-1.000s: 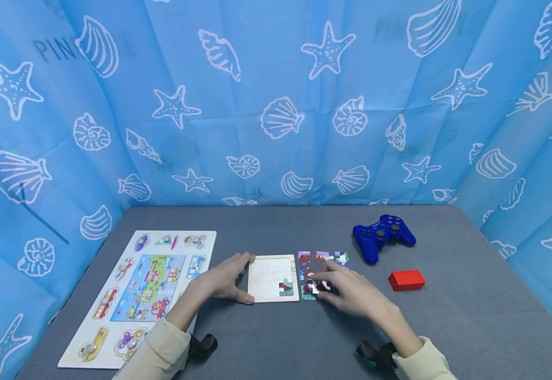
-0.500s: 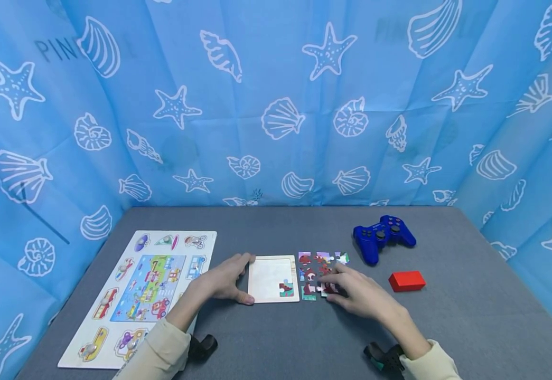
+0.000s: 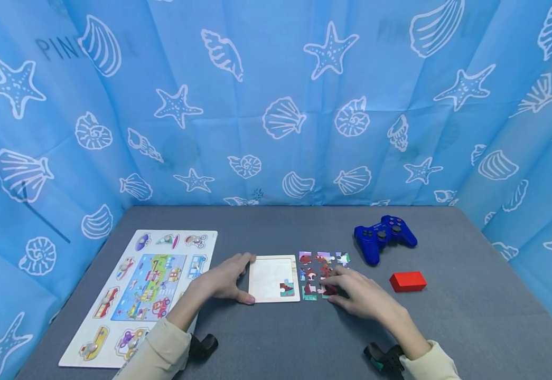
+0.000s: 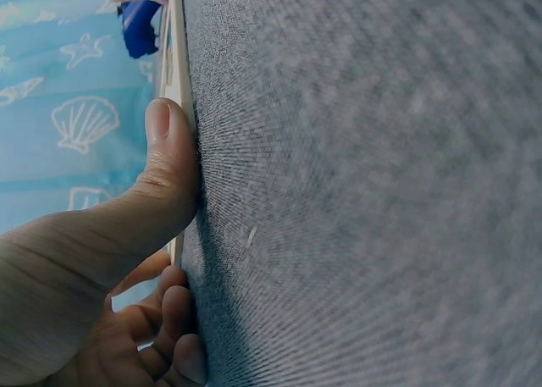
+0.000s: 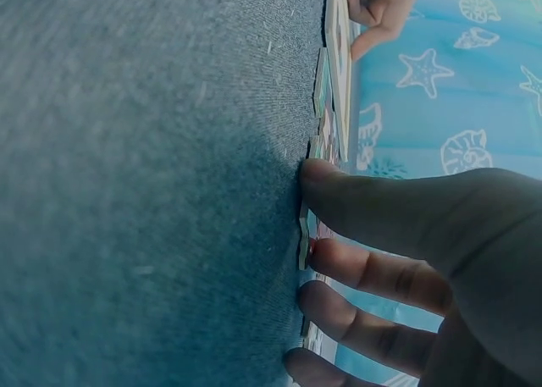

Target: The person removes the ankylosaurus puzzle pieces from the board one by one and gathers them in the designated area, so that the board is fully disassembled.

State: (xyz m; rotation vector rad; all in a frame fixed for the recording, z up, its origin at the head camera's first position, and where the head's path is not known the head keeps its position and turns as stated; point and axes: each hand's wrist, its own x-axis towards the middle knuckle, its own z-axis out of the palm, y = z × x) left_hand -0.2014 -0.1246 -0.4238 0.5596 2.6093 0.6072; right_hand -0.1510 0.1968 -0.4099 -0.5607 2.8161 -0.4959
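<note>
A square wooden puzzle tray lies flat, with joined puzzle pieces in its lower right corner. My left hand grips the tray's left side, thumb at the near corner and index finger at the far one. In the left wrist view, the thumb presses against the tray's edge. Right of the tray, loose jigsaw pieces lie in rows. My right hand pinches a dark red jigsaw piece in the nearest row, low on the table; its fingers partly cover it.
A white knobbed vehicle puzzle board lies on the left, partly under the left forearm. A blue game controller sits at the back right, and a red block stands right of the right hand. A blue shell-print curtain closes off the back.
My right hand has moved right, taking a piece from over the nearest row to its right end, and has shifted only slightly since. My left hand has stayed on the tray.
</note>
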